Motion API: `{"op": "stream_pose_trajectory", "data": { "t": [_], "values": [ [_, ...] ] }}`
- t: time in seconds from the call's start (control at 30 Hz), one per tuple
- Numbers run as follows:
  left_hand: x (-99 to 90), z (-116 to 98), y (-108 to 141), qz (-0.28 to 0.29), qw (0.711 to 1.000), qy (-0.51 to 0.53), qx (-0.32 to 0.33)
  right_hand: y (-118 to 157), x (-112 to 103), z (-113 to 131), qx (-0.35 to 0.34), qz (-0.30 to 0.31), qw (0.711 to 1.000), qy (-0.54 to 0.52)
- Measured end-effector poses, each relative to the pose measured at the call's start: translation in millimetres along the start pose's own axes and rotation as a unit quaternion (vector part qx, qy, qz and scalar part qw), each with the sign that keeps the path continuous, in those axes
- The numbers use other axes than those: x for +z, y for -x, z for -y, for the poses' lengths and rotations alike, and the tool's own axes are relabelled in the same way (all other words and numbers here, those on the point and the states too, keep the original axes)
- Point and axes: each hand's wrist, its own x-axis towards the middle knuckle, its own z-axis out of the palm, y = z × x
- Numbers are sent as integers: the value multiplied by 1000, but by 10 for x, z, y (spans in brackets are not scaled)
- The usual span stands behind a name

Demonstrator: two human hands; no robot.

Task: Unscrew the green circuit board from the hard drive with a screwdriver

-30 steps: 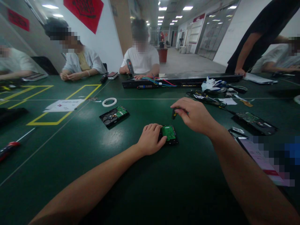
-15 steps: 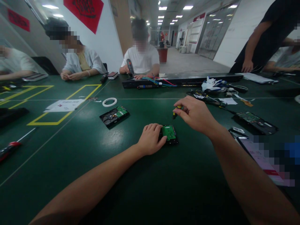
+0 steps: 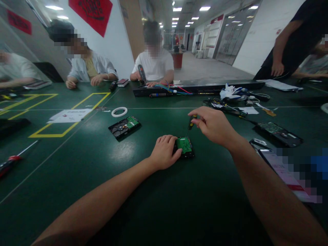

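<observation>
A hard drive [image 3: 186, 146] lies on the green table with its green circuit board facing up. My left hand [image 3: 165, 152] grips its left side, fingers over the far edge and thumb on the near part, covering much of it. My right hand [image 3: 211, 124] is closed round the black and yellow handle of a small screwdriver [image 3: 191, 122]. The screwdriver stands nearly upright, its thin shaft reaching down to the far edge of the board. Whether the tip sits in a screw is too small to tell.
A second hard drive [image 3: 124, 127] and a white tape ring [image 3: 119, 112] lie to the left. Farther left is a red-and-black screwdriver [image 3: 17, 159]. On the right are another drive [image 3: 278, 134], a phone [image 3: 282, 171] and cables [image 3: 220, 106]. A long black panel [image 3: 205, 89] crosses the back; people sit beyond.
My right fingers have shifted on the screwdriver handle, with the index finger now over its top. My left hand and the drive stay put. A person at the far left has moved their hands apart.
</observation>
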Motion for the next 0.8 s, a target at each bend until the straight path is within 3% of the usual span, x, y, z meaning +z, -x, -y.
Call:
{"op": "stream_pose_trajectory", "data": {
  "t": [0.47, 0.8],
  "values": [
    [-2, -1, 4, -1, 1000, 3, 1, -12, 29, -25, 7, -8, 999, 34],
    [-5, 2, 3, -1, 1000, 2, 1, 9, 43, -16, -33, 33, 998, -34]
  ]
}}
